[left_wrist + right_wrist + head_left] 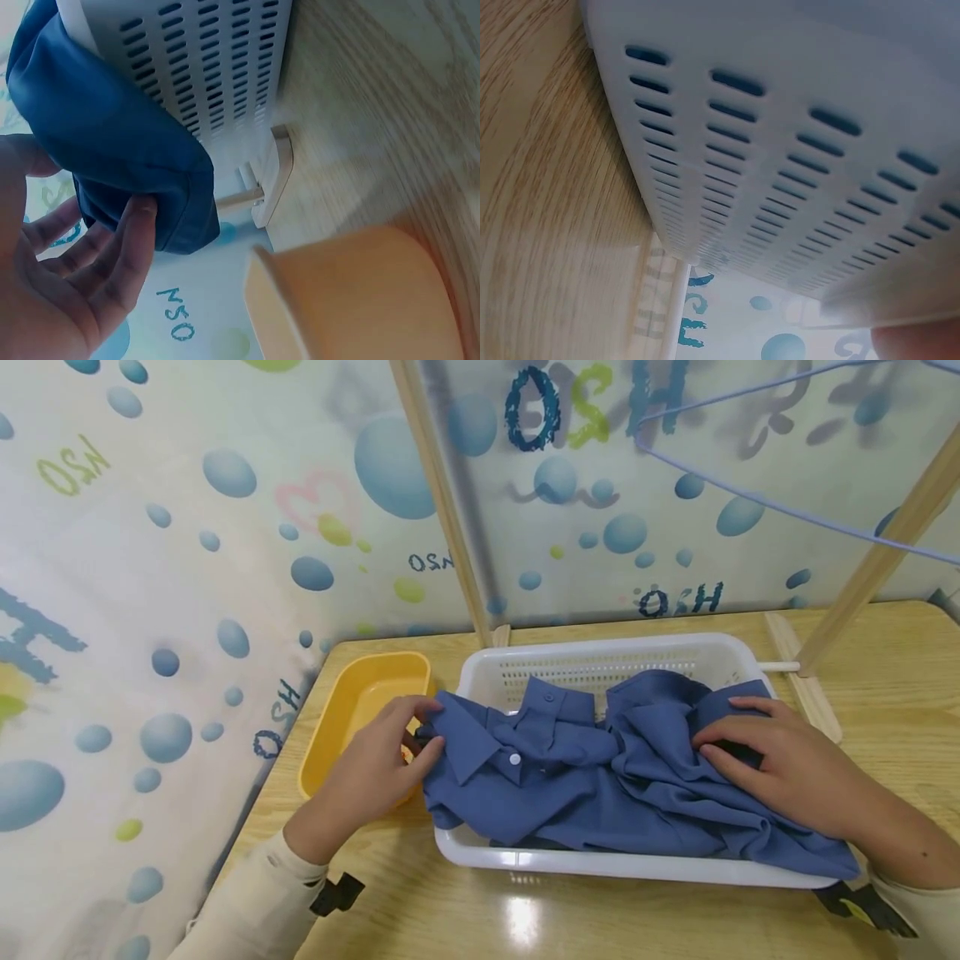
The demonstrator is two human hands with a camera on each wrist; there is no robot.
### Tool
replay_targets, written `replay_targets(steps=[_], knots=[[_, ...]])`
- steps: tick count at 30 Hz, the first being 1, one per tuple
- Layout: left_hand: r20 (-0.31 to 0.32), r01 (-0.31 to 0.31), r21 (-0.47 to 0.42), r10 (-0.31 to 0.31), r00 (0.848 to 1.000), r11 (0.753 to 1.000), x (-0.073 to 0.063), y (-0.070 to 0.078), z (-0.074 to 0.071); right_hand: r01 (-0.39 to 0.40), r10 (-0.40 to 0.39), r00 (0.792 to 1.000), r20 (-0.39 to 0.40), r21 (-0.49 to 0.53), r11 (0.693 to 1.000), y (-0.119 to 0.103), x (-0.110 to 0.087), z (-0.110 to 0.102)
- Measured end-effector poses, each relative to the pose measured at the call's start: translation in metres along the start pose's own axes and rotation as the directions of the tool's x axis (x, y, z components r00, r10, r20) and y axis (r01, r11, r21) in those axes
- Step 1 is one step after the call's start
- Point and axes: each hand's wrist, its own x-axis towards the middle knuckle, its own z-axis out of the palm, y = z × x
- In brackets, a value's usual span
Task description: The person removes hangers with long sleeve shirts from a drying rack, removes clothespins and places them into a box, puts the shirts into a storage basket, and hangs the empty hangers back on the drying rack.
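A blue button-up shirt point(555, 785) lies crumpled in a white plastic basket point(637, 862), with its collar and a white button towards the left. My left hand point(382, 752) pinches the shirt's left end by the basket's left side. In the left wrist view, thumb and fingers are on opposite sides of the blue cloth point(135, 142). On the right half of the shirt rests my right hand point(787, 768), with thumb and index fingertips close together at a fold. Whether cloth is pinched between them cannot be told. The right wrist view mostly shows the slotted basket wall point(780, 150).
A yellow bin point(330, 727) stands left of the basket on the wooden table point(420, 910). Behind rise wooden posts point(442, 485) on flat feet, with a white rod low at the right. A blue cord point(757, 497) hangs at the upper right before the patterned wall.
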Motion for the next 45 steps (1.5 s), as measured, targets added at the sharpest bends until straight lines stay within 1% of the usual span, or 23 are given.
replay_targets(steps=[2,7,13,16,21,25,28,31,34,37,41,45], knots=[[-0.002,-0.013,-0.007,0.013,1.0,1.0,0.0,0.002,0.002,0.003,-0.003,1.0,-0.001,-0.001,1.0,0.0,0.0,0.0],[-0.033,-0.07,-0.014,0.07,0.997,0.997,0.003,0.008,0.004,0.005,-0.005,1.0,0.001,-0.009,1.0,0.0,-0.001,-0.001],[-0.059,-0.161,-0.024,0.16,0.985,0.987,0.01,0.02,0.008,0.005,-0.005,1.0,-0.006,-0.016,1.0,0.0,-0.001,-0.002],[-0.049,-0.191,-0.043,0.189,0.981,0.981,0.013,0.026,0.013,0.01,-0.01,1.0,-0.009,-0.015,1.0,0.001,-0.001,-0.001],[-0.001,-0.223,-0.092,0.223,0.975,0.971,0.019,0.033,0.023,0.02,-0.021,1.0,-0.017,-0.019,1.0,0.002,-0.002,0.0],[0.024,-0.267,-0.121,0.272,0.962,0.956,0.024,0.035,0.032,0.025,-0.026,0.999,-0.019,-0.02,0.999,0.002,-0.001,0.0],[0.029,-0.296,-0.122,0.301,0.953,0.947,0.026,0.035,0.038,0.021,-0.021,1.0,-0.01,-0.017,1.0,0.001,-0.001,0.0],[0.028,-0.308,-0.1,0.312,0.95,0.946,0.027,0.037,0.042,0.013,-0.013,1.0,0.001,-0.014,1.0,0.0,0.0,0.0],[0.033,-0.305,-0.084,0.309,0.951,0.949,0.028,0.039,0.046,0.01,-0.01,1.0,0.001,-0.015,1.0,0.0,0.0,0.0],[0.039,-0.302,-0.063,0.305,0.952,0.951,0.029,0.04,0.049,0.02,-0.02,1.0,-0.007,-0.018,1.0,0.001,0.0,0.0],[0.041,-0.312,-0.022,0.313,0.949,0.95,0.031,0.04,0.052,0.038,-0.039,0.999,-0.021,-0.025,0.999,0.002,0.0,0.001],[0.062,-0.315,0.002,0.314,0.947,0.949,0.032,0.039,0.055,0.053,-0.054,0.998,-0.028,-0.029,0.998,0.002,0.001,0.001]])
